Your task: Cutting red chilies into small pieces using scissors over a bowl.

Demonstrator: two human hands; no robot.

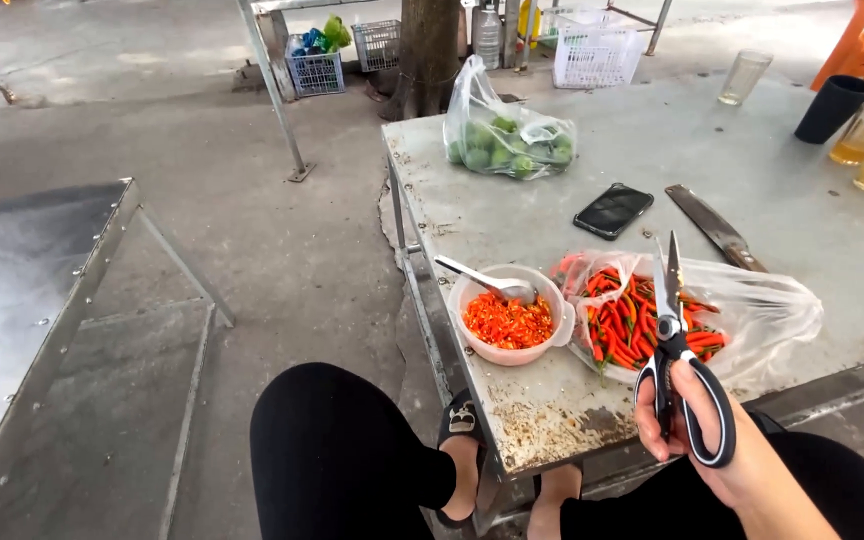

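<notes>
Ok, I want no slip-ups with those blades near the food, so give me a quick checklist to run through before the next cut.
1. Scissors gripped firmly in the right hand: ok.
2. Blades shut and pointing away from the body: ok.
3. Left hand clear of the blades: cannot tell, it is out of view.
4. Bag of red chillies open and near the scissors: ok.
5. Bowl of cut chilli beside the bag, with room left: ok.
6. Knife and phone lying apart from the cutting spot: ok.
</notes>
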